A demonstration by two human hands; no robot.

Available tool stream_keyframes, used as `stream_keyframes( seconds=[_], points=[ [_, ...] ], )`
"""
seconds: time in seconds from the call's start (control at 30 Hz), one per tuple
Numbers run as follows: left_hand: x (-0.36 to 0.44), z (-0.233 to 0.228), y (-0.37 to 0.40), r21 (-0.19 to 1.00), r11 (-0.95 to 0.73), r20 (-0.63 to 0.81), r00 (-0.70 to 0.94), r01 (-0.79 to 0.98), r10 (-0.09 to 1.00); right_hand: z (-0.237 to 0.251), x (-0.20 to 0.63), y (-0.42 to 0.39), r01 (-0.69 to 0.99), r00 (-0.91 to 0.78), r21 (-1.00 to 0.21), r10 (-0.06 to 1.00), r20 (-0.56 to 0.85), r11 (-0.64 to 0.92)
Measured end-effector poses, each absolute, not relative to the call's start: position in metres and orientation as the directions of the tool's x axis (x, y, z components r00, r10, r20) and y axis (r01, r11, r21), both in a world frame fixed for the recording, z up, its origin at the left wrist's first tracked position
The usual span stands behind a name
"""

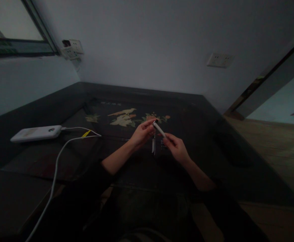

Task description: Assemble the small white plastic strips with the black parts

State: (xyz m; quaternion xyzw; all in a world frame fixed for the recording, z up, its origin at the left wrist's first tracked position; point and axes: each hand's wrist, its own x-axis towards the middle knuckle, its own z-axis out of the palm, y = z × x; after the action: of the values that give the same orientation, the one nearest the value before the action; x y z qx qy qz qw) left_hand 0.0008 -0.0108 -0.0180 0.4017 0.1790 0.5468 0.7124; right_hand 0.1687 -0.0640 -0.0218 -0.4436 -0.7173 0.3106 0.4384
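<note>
Both my hands hold a short white stick-like object (159,129) with a dark tip over a dark table (202,141). My left hand (142,133) pinches its dark upper end with the fingertips. My right hand (176,147) grips its lower end. Below the hands, on the table, lies a small slim pale object (153,147); what it is I cannot tell in the dim light.
A white power bank (36,133) lies at the table's left with a white cable (56,168) running toward me. The tabletop bears a painted bird-and-flower picture (124,118). Wall sockets (219,59) sit on the back wall. Wooden floor (275,151) lies to the right.
</note>
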Motion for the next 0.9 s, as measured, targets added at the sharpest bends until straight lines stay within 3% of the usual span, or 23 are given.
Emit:
stream_keyframes(
  seconds=[0.3, 0.63, 0.9],
  points=[
    [-0.0007, -0.0172, -0.0126, 0.788, 0.074, 0.212, 0.383, -0.611, 0.899, -0.0232, 0.1706, -0.0597, 0.391, -0.086, -0.839, 0.923, 0.375, 0.378],
    [0.0003, -0.0162, -0.0104, 0.782, 0.075, 0.176, 0.335, -0.619, 0.926, -0.0193, 0.1678, -0.0661, 0.324, -0.246, -0.849, 0.904, 0.35, 0.417],
    [-0.0018, -0.017, -0.0109, 0.8, 0.064, 0.2, 0.365, -0.596, 0.909, -0.0207, 0.1694, -0.0614, 0.405, -0.138, -0.827, 0.92, 0.367, 0.391]
  ],
)
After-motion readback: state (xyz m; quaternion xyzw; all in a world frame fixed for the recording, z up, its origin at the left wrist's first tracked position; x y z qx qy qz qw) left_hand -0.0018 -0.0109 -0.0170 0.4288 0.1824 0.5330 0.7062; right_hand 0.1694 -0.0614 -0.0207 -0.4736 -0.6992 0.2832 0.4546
